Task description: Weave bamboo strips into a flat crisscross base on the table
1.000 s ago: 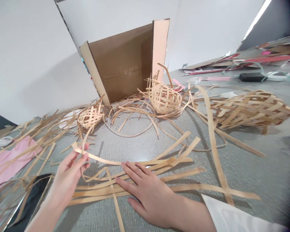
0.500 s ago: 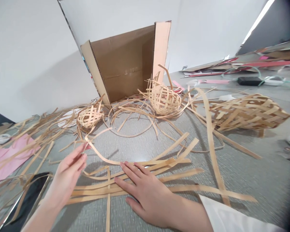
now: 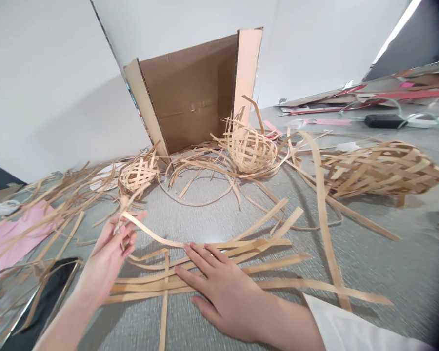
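Several flat tan strips [image 3: 289, 282] lie roughly side by side across the grey surface, and one upright strip [image 3: 164, 312] crosses them. My right hand [image 3: 223, 292] rests flat on the strips with its fingers spread. At the left, my left hand [image 3: 111, 248] pinches the raised end of the uppermost strip [image 3: 149, 233] between thumb and fingers. That strip curves down and passes under the fingertips of my right hand.
An open cardboard box [image 3: 190, 97] stands at the back. Woven pieces sit at its left [image 3: 138, 174], its right [image 3: 252, 148] and the far right [image 3: 388, 168]. A phone [image 3: 44, 302], pink paper [image 3: 22, 229] and loose strips lie on the left.
My left hand has turned, its fingers now curling around the strip end, which has shifted slightly left. My right hand keeps its place on the strips. The view has moved a little.
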### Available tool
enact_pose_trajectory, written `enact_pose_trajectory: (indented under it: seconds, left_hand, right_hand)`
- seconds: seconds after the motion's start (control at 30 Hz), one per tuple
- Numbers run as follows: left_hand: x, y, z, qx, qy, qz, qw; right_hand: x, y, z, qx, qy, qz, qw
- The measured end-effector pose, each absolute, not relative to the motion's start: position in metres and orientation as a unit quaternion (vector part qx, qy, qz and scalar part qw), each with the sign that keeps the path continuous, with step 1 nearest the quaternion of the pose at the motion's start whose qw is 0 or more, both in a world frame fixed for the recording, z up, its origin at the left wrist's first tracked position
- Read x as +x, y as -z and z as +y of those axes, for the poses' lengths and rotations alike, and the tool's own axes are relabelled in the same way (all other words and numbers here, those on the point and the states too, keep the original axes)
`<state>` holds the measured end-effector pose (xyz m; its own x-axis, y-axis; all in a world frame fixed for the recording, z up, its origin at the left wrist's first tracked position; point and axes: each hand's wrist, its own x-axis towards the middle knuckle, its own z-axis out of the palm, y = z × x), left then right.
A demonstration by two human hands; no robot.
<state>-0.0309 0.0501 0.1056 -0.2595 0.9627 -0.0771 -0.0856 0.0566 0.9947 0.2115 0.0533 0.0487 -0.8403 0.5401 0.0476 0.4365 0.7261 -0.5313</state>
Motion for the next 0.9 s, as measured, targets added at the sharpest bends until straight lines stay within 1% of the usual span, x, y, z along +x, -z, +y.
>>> enact_pose_trajectory:
  seconds: [0.17, 0.4, 0.63, 0.73, 0.8, 0.9]
  left_hand:
    - [-0.0331, -0.1040, 0.0490, 0.397, -0.574, 0.558, 0.450]
    - [-0.0315, -0.1068, 0.0498, 0.411, -0.573, 0.544, 0.454]
    - [-0.0337, -0.1078, 0.0519, 0.374, -0.595, 0.513, 0.493]
    - [-0.0373, -0.1065, 0.0529, 0.339, -0.593, 0.504, 0.528]
    - [-0.0378, -0.1063, 0.0526, 0.326, -0.582, 0.517, 0.537]
    - [-0.0347, -0.1078, 0.0509, 0.338, -0.559, 0.557, 0.513]
  right_hand:
    - [0.2109, -0.0495, 0.0536, -0.266, -0.255, -0.925, 0.095]
    - [0.2109, -0.0478, 0.0532, -0.263, -0.253, -0.926, 0.099]
    - [0.2120, -0.0473, 0.0532, -0.262, -0.261, -0.923, 0.105]
    - [0.2120, -0.0473, 0.0532, -0.261, -0.260, -0.923, 0.110]
    - [0.2119, -0.0474, 0.0532, -0.262, -0.256, -0.924, 0.110]
    - [0.2114, -0.0480, 0.0531, -0.263, -0.246, -0.927, 0.106]
